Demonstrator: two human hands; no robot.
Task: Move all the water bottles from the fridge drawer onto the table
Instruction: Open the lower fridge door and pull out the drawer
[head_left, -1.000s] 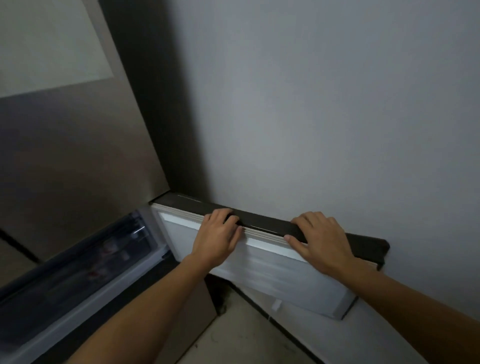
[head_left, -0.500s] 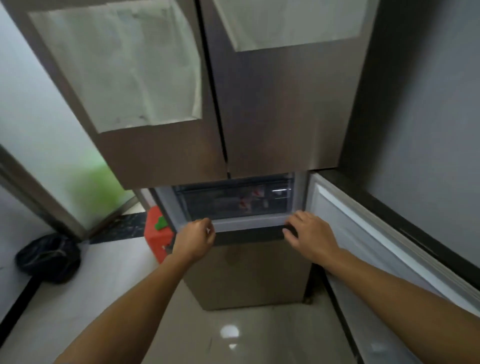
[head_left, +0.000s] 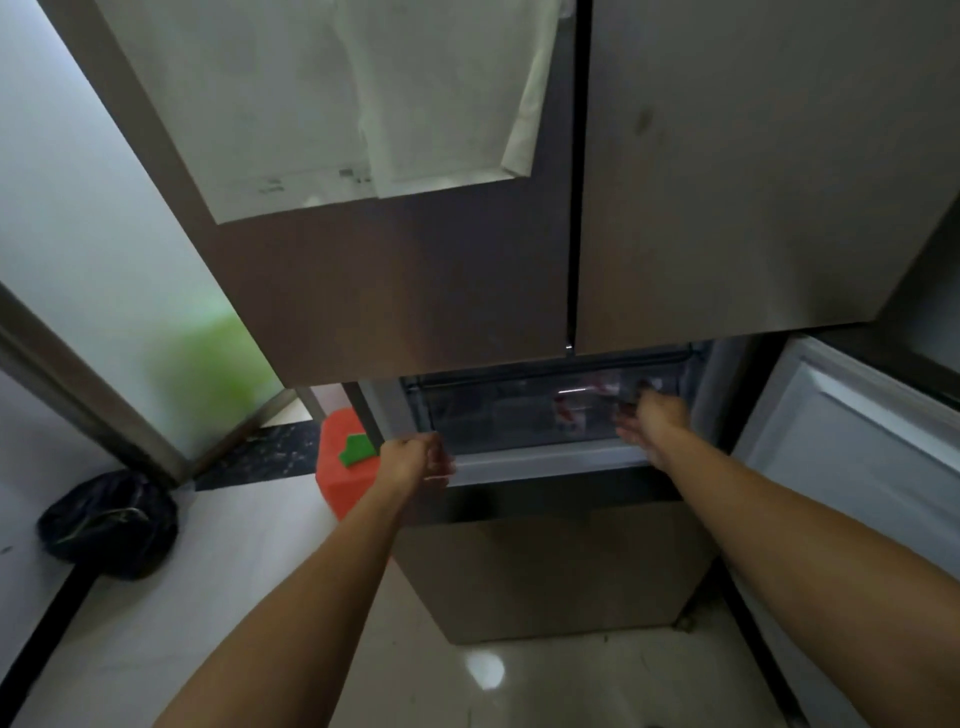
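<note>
The clear fridge drawer (head_left: 545, 460) is pulled out below the closed upper doors. Through its front wall I see water bottles with red labels (head_left: 569, 410), dim and blurred. My left hand (head_left: 415, 460) curls its fingers over the left end of the drawer's front rim. Over the right side of the drawer, my right hand (head_left: 649, 421) reaches in with loose fingers, just short of a dark-capped bottle (head_left: 644, 387). It holds nothing that I can see.
The lower right fridge door (head_left: 852, 447) stands open beside my right arm. A red container with a green patch (head_left: 343, 467) sits left of the fridge. A black bag (head_left: 109, 525) lies on the floor at far left. The closed upper doors (head_left: 467, 291) hang overhead.
Both hands left the open door's top edge and I turned to the fridge front. My left hand stays at the drawer rim; my right hand has moved from the rim into the drawer.
</note>
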